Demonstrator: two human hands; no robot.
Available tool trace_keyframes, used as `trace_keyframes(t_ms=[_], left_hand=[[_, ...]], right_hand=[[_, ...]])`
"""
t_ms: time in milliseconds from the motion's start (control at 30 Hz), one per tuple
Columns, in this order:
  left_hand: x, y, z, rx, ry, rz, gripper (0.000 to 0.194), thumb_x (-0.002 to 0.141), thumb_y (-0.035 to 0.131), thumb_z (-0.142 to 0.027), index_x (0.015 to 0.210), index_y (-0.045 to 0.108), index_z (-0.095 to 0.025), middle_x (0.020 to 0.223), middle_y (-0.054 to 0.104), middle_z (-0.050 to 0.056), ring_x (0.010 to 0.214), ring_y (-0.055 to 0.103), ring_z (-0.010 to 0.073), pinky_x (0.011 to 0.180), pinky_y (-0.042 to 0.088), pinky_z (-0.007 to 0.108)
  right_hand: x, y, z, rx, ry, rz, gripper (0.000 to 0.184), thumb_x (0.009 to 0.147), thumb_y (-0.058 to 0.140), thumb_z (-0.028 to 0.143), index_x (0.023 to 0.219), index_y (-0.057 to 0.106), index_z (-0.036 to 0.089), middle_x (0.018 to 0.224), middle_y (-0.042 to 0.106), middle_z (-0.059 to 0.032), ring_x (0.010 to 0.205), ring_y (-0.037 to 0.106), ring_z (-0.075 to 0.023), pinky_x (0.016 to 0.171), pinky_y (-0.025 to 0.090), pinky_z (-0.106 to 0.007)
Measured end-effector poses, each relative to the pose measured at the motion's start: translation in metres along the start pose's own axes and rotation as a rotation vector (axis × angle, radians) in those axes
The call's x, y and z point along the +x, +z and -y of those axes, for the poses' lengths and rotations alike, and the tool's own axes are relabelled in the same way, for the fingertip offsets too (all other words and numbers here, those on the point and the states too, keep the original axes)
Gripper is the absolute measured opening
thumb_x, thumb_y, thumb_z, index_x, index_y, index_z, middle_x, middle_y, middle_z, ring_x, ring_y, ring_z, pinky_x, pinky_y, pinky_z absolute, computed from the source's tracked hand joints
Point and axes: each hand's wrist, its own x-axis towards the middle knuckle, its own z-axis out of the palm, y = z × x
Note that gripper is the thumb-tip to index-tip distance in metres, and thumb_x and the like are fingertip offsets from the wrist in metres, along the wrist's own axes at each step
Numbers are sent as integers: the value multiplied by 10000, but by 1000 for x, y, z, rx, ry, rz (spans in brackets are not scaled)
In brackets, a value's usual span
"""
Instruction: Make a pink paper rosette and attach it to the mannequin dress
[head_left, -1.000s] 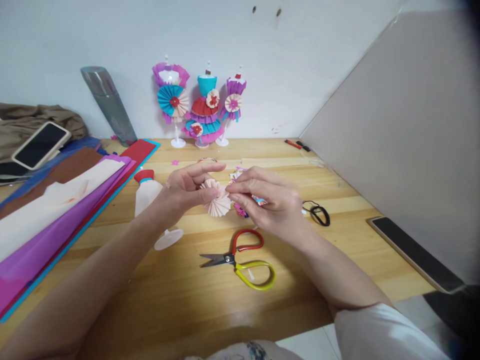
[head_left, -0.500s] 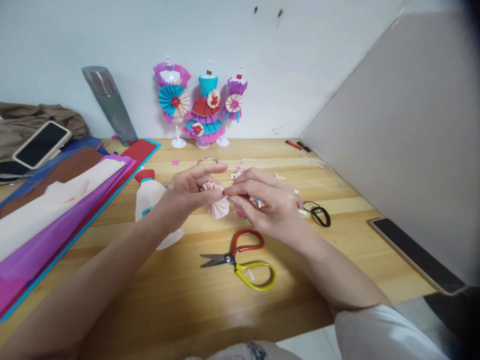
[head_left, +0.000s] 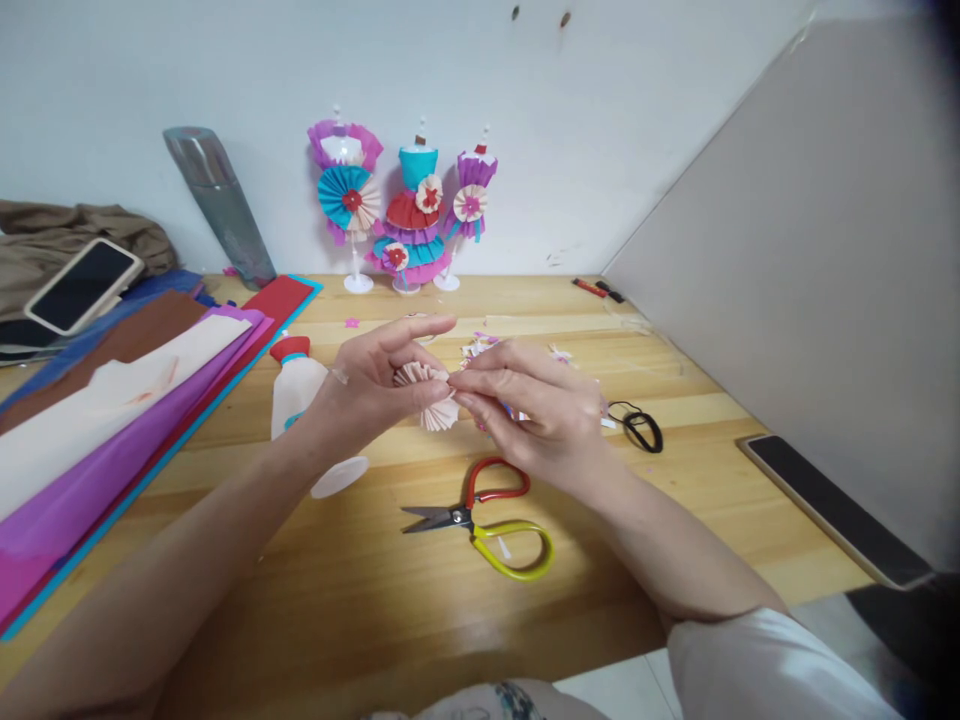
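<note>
Two bare hands meet at one pleated pale-pink paper rosette (head_left: 439,414). The left hand (head_left: 364,378) clamps it between thumb and fingers; the right hand (head_left: 551,415) has thumb and forefinger pinched together on its right edge. Beyond the left fingers, a grey bottle (head_left: 221,210) with a shiny cap leans against the wall (head_left: 637,100); its contents cannot be made out. On the wooden table (head_left: 330,600), open scissors (head_left: 459,516) lie just nearer the wearer than the fingertips, and paper scraps (head_left: 480,347) lie behind the right fingers. A miniature dress form (head_left: 292,390) is partly hidden by the left hand, with coloured paper sheets (head_left: 120,400) farther left. Three decorated dress forms (head_left: 418,205) stand beyond the fingers, by the wall. Well right of the right hand is a dark-faced phone (head_left: 832,510).
</note>
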Motion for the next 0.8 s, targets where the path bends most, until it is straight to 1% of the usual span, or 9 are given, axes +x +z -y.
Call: trace_keyframes(t_ms=[67,133,200,267,400,533,733,800], left_hand=[[0,0,-2,-7,28,-11,552,732,870,-262,1256,709,-196,774,757,4,643,660,130,602,510,238],[0,-1,-4,7,36,-14,580,728,868,-258,1278,697,-193,769,753,1,641,667,131,592,511,232],[0,-1,-4,32,17,8,620,730,859,-246,1319,672,-193,775,752,-2,634,667,129,584,514,228],[0,-1,-5,40,-1,42,646,739,844,-233,1353,648,-194,777,746,-7,633,666,126,593,522,230],[0,-3,-4,44,-4,101,695,750,834,-219,1406,606,-187,782,743,-5,645,676,132,607,527,237],[1,-6,-4,59,0,146,756,763,841,-228,1462,555,-194,806,756,4,647,689,136,601,517,234],[2,-8,-1,10,-16,184,797,770,852,-241,1497,526,-218,803,751,-4,632,675,124,609,519,234],[2,-8,0,-9,-27,192,821,765,855,-239,1510,511,-224,790,743,-14,620,673,124,606,521,235]], right_hand=[[-1,0,1,-22,-10,-12,174,966,611,138,1074,708,234,900,707,-54,818,704,-171,722,610,-315],[-1,0,1,-53,3,-12,213,963,622,153,1142,696,243,952,713,-68,853,711,-185,728,619,-327],[-1,-2,0,-53,33,-1,263,957,640,174,1207,681,246,1020,712,-88,879,714,-194,713,621,-327],[-1,-5,-2,0,59,19,279,952,652,187,1223,682,246,1048,708,-94,898,714,-197,717,618,-328],[3,-8,-4,148,114,85,161,949,656,194,1085,734,232,943,712,-59,864,703,-186,731,595,-322],[5,-10,-3,193,165,127,84,940,670,193,966,746,215,854,696,-35,767,669,-166,698,553,-311],[5,-11,-3,183,126,144,81,953,661,199,983,735,191,872,684,-49,776,651,-158,697,525,-298],[6,-12,-2,162,106,152,75,962,648,195,944,720,184,855,676,-46,778,650,-155,703,520,-292]])
